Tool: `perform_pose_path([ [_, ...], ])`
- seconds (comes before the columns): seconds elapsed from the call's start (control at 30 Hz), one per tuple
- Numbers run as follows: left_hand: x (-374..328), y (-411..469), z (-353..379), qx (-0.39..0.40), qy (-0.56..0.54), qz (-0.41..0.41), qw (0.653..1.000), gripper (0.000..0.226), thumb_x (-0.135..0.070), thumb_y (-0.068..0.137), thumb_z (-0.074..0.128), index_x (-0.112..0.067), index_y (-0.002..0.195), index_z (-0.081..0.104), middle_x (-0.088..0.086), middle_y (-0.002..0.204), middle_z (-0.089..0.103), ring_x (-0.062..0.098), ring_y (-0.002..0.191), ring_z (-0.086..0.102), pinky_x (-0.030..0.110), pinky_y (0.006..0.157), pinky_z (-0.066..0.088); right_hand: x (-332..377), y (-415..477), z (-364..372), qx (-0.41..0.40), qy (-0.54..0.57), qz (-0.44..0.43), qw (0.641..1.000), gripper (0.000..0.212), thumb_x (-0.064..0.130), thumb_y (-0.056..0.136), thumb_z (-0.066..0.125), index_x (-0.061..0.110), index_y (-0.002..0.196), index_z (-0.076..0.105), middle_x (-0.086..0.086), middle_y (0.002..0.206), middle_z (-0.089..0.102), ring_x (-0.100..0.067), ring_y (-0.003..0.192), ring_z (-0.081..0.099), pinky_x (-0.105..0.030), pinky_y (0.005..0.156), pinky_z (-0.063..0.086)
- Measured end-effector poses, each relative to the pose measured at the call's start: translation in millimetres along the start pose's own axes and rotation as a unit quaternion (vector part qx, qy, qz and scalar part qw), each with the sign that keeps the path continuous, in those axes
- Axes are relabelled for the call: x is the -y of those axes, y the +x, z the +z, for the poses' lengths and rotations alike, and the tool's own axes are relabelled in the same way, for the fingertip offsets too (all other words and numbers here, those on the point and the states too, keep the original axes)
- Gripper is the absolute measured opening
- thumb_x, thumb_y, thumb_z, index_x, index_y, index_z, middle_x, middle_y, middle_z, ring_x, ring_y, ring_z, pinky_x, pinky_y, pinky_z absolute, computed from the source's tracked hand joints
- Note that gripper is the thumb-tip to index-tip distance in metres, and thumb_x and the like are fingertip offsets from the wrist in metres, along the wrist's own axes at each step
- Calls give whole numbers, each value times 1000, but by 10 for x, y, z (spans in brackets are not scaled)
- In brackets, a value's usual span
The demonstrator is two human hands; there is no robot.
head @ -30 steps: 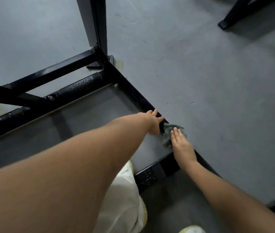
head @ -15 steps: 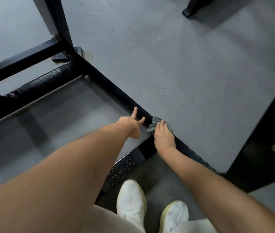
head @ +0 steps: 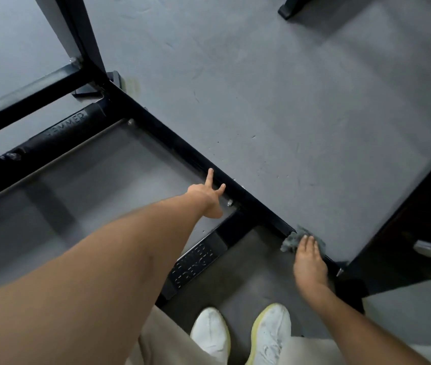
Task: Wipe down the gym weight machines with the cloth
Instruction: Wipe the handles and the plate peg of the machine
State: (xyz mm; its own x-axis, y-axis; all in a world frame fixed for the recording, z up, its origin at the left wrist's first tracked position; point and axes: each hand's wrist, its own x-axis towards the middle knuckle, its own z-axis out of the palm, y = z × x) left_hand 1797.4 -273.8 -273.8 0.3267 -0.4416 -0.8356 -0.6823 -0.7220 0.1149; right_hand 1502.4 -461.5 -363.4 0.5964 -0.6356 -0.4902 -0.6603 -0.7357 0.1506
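A gray rubber gym floor (head: 275,101) fills the view, seen from above by a person crouching or bending low. A black steel frame (head: 172,143) of a weight machine lies low across it, one long rail running diagonally from an upright post (head: 83,35) at upper left down to lower right.

The cloth (head: 289,243), small, gray and crumpled, sits on the near end of that rail. The right hand (head: 309,262) lies flat on top of it, fingers (head: 306,242) straight and close together, pressing down rather than pinching. The left hand (head: 206,200) reaches out farther up the rail, two fingers (head: 210,177) spread and extended just beside the metal; whether they touch it is not clear.

The cloth looks light, soft and limp, likely to bunch or slip out from under a flat palm, so gathering a fold under the fingers would probably hold it better. The rail looks hard, smooth and fixed in place.

Open floor lies beyond the rail. Room is tighter on the near side: a black plate with raised lettering (head: 193,264) sits between the hands, white shoes (head: 210,330) stand just below, and a dark machine base (head: 406,233) crowds the rail's end at right.
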Motion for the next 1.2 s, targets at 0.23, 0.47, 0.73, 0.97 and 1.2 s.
perform_pose_path([
  [0.23,-91,17,-50,10,6,-8,1000,83,-25,93,36,-39,164,-4,16,164,-35,34,117,62,35,73,47,351,49,-68,-19,83,25,996,57,-5,100,19,-14,157,17,-35,163,24,-42,154,26,-40,125,25],
  [0.47,-63,-41,-34,-8,-17,-25,999,83,-22,92,33,-43,163,-3,14,164,-36,34,119,61,35,69,48,542,236,-274,-90,80,-172,978,69,-18,86,57,-7,152,43,-26,160,40,-39,147,42,-48,111,49],
  [0.73,-29,16,-58,-18,47,-28,998,71,-34,100,29,-39,164,-3,15,167,-28,40,140,47,43,100,46,1383,402,-239,-229,98,-289,924,38,-3,88,67,1,126,69,-18,125,64,-37,113,55,-46,89,57],
  [0.97,-22,34,150,-41,28,-32,998,77,-23,95,34,-40,164,5,13,170,-21,39,135,51,41,96,49,1731,-396,274,-188,190,-266,926,35,4,88,68,6,123,69,-12,121,65,-34,108,57,-44,95,52],
  [1.2,315,-13,942,-133,-130,-12,983,77,-23,92,50,-38,162,24,0,173,6,33,137,51,38,92,51,1339,132,82,-215,122,-360,899,34,9,91,66,11,125,70,-8,117,62,-31,105,56,-43,83,56],
])
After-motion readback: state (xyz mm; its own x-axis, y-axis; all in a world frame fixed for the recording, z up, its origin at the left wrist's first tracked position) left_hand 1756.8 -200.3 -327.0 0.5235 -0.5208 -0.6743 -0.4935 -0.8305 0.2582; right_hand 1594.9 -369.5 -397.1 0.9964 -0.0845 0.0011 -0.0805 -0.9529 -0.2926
